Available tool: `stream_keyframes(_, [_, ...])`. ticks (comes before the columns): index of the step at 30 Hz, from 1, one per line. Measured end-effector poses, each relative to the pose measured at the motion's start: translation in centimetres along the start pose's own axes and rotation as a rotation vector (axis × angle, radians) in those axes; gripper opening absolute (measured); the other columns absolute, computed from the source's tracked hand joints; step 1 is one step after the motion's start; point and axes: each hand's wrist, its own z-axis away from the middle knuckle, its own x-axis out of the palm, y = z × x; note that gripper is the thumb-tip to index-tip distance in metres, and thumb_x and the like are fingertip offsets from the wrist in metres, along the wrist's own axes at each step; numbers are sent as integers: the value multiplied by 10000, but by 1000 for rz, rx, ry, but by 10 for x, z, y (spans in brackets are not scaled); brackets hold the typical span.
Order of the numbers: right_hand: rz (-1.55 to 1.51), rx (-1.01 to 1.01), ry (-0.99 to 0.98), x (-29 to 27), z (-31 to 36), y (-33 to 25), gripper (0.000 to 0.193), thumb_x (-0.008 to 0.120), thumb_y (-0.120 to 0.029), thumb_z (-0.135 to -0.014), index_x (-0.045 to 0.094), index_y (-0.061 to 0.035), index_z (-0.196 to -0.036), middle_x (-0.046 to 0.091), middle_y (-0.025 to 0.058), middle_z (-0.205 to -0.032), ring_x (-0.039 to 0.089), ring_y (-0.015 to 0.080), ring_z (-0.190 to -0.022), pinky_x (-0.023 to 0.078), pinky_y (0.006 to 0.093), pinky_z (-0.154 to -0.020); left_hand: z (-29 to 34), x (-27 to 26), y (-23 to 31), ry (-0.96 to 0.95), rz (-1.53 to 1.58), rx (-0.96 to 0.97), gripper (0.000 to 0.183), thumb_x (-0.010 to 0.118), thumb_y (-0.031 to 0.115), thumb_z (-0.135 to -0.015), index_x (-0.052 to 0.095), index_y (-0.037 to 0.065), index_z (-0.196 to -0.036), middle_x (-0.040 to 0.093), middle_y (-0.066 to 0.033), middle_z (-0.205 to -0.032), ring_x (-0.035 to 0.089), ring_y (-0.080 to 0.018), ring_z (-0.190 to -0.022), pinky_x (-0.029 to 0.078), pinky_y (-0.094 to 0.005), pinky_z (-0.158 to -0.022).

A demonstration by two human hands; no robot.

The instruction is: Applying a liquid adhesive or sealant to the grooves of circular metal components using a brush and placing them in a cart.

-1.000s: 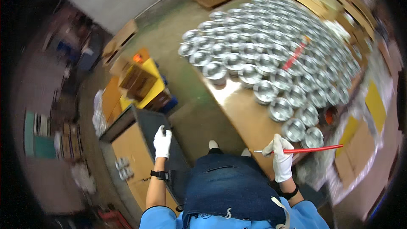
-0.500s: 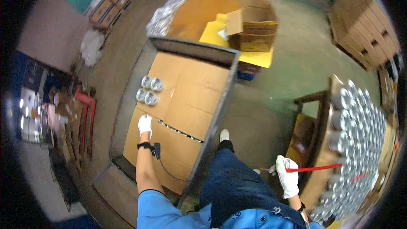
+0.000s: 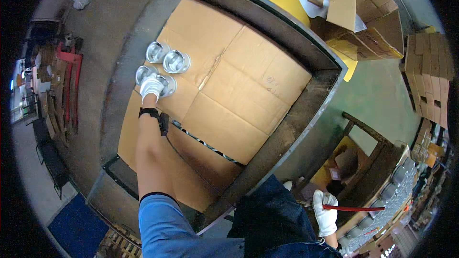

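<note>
My left hand (image 3: 151, 87), in a white glove, reaches into the large metal bin (image 3: 330, 83). Its fingers are drawn together at the rims of the two nearer cylindrical metal cups, the left near cup (image 3: 143, 72) and the right near cup (image 3: 168, 86), and partly cover them. Just beyond stand two more, a far left cup (image 3: 155, 52) and a far right cup (image 3: 176, 62). All are silvery and open at the top. My gloved right hand (image 3: 325, 212), outside the bin, is closed round a long thin red stick (image 3: 358, 208) that points right.
Cardboard sheets (image 3: 229, 86) line the bin floor, with a black-and-white strip (image 3: 208, 145) across them. Rows of metal cups (image 3: 389, 215) cover a bench at right. An open carton (image 3: 368, 43) stands beyond the bin. A cable (image 3: 191, 165) trails from my left wrist.
My left hand has moved forward from the bare cardboard to the near cups. The view has shifted closer over the bin. My right hand still holds the red stick.
</note>
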Motion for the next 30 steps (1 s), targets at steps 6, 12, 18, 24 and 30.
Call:
stream_keyframes(6, [109, -50, -20, 8, -22, -33, 327, 581, -269, -914, 543, -66, -660, 560, 144, -668, 552, 364, -612, 447, 459, -586, 5, 12, 17, 169, 75, -22, 316, 504, 305, -882, 669, 104, -1061, 655, -186, -1096, 608, -356, -1035, 467, -420, -932])
stream_keyframes(12, [77, -251, 96, 1, -14, -35, 267, 597, -225, -892, 537, -90, -669, 551, 122, -645, 571, 337, -625, 464, 452, -606, 54, 10, 10, 108, 87, -53, 316, 465, 310, -910, 683, 126, -1043, 667, -184, -1073, 628, -351, -998, 475, -421, -920])
stream_keyframes(18, [136, -332, 141, -19, 22, -16, 177, 596, -170, -856, 525, -101, -710, 528, 132, -659, 557, 342, -646, 457, 446, -622, 175, -37, 78, 192, 420, 104, 326, 573, 252, -785, 681, 191, -1087, 656, -133, -1107, 505, -304, -1193, 435, -399, -984])
stream_keyframes(24, [254, -572, 376, -32, 83, 32, 95, 645, -153, -816, 557, -188, -823, 499, 56, -594, 534, 255, -541, 412, 374, -433, 324, -125, 176, 54, 331, 316, 355, 633, 296, -722, 692, 202, -1059, 687, -128, -898, 653, -341, -840, 538, -436, -752])
stream_keyframes(30, [-13, -309, 627, -54, 189, 118, 219, 662, -235, -826, 577, -141, -647, 473, 58, -541, 506, 252, -523, 374, 387, -469, 508, -159, 307, 242, 231, 1032, 204, 631, 251, -707, 709, 152, -867, 661, -156, -747, 639, -356, -659, 542, -439, -612])
